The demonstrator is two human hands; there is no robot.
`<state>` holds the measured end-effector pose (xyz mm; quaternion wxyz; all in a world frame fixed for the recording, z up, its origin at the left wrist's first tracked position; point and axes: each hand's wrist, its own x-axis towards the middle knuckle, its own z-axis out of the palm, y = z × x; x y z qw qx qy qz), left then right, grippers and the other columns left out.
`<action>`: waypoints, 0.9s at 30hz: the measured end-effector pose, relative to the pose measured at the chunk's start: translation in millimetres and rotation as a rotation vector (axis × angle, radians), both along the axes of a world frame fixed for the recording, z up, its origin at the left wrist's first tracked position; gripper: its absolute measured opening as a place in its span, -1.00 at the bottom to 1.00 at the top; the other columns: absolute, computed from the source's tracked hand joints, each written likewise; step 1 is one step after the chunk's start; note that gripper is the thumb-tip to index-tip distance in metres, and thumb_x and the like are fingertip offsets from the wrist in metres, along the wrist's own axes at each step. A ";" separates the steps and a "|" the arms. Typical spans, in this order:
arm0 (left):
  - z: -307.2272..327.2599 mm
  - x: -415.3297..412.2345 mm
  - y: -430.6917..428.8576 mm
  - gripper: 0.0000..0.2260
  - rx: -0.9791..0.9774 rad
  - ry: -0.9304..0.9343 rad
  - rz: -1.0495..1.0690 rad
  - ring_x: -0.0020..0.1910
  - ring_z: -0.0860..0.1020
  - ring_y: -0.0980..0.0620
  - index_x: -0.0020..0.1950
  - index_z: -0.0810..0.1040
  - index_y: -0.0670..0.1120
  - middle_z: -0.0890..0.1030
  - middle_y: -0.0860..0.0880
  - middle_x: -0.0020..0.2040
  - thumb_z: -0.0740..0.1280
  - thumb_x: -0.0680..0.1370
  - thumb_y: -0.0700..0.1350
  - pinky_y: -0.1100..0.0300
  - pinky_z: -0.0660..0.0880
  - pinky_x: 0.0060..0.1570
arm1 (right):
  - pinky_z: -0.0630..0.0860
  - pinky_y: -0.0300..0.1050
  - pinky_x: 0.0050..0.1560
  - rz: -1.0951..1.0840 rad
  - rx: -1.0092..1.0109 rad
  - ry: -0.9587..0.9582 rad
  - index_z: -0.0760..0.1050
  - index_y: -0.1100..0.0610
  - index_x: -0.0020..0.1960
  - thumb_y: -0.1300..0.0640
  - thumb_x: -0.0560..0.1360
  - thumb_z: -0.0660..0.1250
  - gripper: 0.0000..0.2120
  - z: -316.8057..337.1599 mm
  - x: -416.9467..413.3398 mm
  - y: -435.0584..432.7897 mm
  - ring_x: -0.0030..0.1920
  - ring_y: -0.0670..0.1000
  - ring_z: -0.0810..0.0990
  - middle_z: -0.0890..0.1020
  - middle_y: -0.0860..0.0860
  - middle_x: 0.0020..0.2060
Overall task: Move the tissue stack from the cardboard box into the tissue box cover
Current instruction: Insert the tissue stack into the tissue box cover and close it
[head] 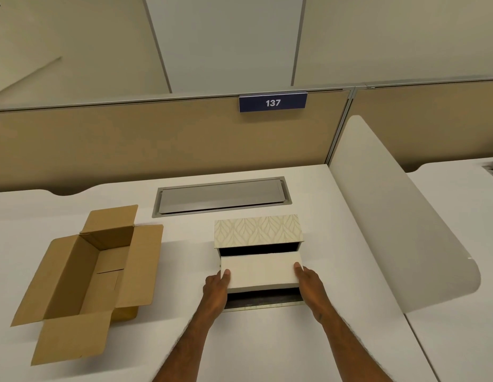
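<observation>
A white tissue stack is held between both hands over the open tissue box cover, whose leaf-patterned lid stands up at the back and whose dark inside shows in front of and behind the stack. My left hand grips the stack's left end, thumb on top. My right hand grips its right end. The brown cardboard box lies to the left with its flaps spread open and nothing inside.
A grey metal cable hatch is set into the white desk behind the cover. A tan partition with a "137" sign runs along the back. A white curved divider borders the desk on the right.
</observation>
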<state>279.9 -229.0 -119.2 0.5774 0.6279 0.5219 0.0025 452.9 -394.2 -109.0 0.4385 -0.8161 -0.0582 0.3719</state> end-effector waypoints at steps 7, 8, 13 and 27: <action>0.6 -0.1 -4.7 -0.49 -0.018 -0.032 0.049 0.46 0.26 -0.13 0.51 0.18 -0.05 0.26 -0.12 0.50 0.03 0.64 0.18 -0.15 0.20 0.49 | 0.44 -0.02 0.27 0.051 -0.017 -0.084 0.35 0.20 0.36 -0.11 0.64 0.00 -0.52 5.1 -1.2 1.3 0.20 0.08 0.48 0.48 0.17 0.31; 0.6 0.0 -6.0 -0.49 -0.010 -0.029 0.057 0.45 0.27 -0.13 0.51 0.18 -0.05 0.26 -0.12 0.50 0.03 0.64 0.18 -0.14 0.20 0.49 | 0.43 -0.02 0.27 0.054 -0.018 -0.084 0.35 0.20 0.36 -0.11 0.64 0.00 -0.52 5.8 -1.0 1.6 0.22 0.09 0.48 0.48 0.17 0.31; -1.8 0.6 -9.1 -0.45 0.017 0.006 0.057 0.44 0.28 -0.13 0.52 0.17 -0.03 0.25 -0.11 0.51 0.02 0.61 0.24 -0.15 0.20 0.48 | 0.42 -0.04 0.25 0.053 -0.010 -0.058 0.33 0.19 0.38 -0.12 0.64 -0.01 -0.51 8.2 -2.3 0.0 0.17 0.05 0.46 0.46 0.16 0.32; 26.1 -0.6 12.1 -0.20 -0.032 -0.030 0.105 0.46 0.30 -0.20 0.52 0.20 -0.09 0.30 -0.17 0.51 -0.08 0.46 0.42 -0.20 0.20 0.48 | 0.40 0.00 0.26 -0.114 0.087 -0.054 0.43 0.24 0.34 -0.25 0.60 -0.05 -0.35 35.8 20.9 -1.0 0.20 0.16 0.52 0.55 0.20 0.25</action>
